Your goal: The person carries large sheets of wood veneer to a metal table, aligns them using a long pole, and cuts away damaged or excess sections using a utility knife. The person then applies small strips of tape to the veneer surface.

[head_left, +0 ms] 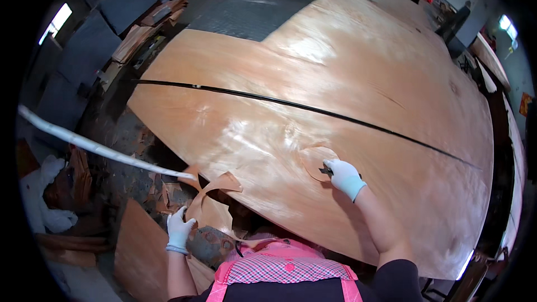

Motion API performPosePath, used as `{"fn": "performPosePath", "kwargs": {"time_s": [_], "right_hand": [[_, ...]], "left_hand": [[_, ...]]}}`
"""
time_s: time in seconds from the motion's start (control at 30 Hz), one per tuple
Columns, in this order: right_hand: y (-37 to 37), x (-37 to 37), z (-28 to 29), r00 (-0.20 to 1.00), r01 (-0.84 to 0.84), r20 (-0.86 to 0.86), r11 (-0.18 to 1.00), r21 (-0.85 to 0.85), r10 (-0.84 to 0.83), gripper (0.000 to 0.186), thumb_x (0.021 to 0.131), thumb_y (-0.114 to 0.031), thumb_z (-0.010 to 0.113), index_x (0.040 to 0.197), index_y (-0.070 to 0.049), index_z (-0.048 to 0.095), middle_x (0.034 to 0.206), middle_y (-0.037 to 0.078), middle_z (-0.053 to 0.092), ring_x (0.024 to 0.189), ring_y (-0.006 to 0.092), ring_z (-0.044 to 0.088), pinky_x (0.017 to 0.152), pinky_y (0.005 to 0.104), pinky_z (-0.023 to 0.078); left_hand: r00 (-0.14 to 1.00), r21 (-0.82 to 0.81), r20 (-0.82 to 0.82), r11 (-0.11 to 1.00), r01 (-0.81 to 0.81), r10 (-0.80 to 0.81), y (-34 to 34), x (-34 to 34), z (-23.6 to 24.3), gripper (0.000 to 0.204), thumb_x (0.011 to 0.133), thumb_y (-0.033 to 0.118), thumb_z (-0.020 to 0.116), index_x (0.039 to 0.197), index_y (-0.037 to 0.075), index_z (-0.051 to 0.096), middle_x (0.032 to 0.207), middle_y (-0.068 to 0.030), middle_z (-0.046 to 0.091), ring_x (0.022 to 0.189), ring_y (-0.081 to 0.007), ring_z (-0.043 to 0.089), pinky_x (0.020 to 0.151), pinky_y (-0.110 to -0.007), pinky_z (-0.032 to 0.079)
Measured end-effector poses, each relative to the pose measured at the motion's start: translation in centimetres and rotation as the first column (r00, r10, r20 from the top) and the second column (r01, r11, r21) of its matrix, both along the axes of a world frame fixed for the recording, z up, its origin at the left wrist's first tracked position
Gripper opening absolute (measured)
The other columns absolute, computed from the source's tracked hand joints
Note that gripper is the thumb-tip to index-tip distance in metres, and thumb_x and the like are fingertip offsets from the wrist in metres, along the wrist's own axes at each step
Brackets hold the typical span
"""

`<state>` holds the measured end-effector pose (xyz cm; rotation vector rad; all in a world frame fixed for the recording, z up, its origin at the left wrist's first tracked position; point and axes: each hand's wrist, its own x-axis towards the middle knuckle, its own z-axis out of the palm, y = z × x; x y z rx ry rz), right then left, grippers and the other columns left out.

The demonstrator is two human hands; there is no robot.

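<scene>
My right hand (344,177), in a white glove, is closed round a small dark tool (325,170), perhaps a knife; its exact kind is not clear. The tool's tip is over a roundish piece of thin wood veneer (313,159) lying on a large tan veneer sheet (268,151). My left hand (179,229), also gloved, is beyond the sheet's near-left edge, with its fingers closed on a torn, curling veneer scrap (212,212). That scrap hangs beside the edge, and one strip of it reaches up over the sheet.
A black strip (268,99) runs across the sheet, and a dark grey panel (254,12) lies on its far part. From the left comes a white pole (100,145), ending near the scrap. Veneer bits litter the floor; a veneer board (140,246) leans at lower left.
</scene>
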<state>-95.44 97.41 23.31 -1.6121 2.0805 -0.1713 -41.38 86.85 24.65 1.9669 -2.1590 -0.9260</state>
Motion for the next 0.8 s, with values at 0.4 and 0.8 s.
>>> {"fn": "performPosePath", "kwargs": {"time_s": [0.4,0.8], "right_hand": [[-10.1,16.7,15.4,0.872,0.121,0.431,0.752,-0.648,0.232,0.041,0.086,-0.006,0.065,0.126,-0.001,0.06,0.083,0.005,0.057,0.074,0.0101,0.051,0.069,0.0225,0.043],[-14.6,26.3,20.0,0.736,0.226,0.598,0.717,-0.66,0.318,0.016,0.091,-0.017,0.067,0.093,-0.001,0.07,0.066,0.002,0.061,0.059,0.008,0.053,0.056,0.0257,0.045]], "left_hand": [[0.999,-0.387,-0.036,0.921,-0.051,0.04,-0.6,2.2,-4.6,0.054,0.075,0.031,0.073,0.122,0.008,0.06,0.123,-0.0146,0.061,0.119,-0.0306,0.053,0.112,-0.051,0.026],[0.821,-0.247,-0.558,0.919,-0.308,0.125,-0.6,1.2,-1.9,0.031,0.084,0.019,0.068,0.11,0.002,0.065,0.104,-0.0149,0.067,0.099,-0.0286,0.063,0.093,-0.04,0.048]]}}
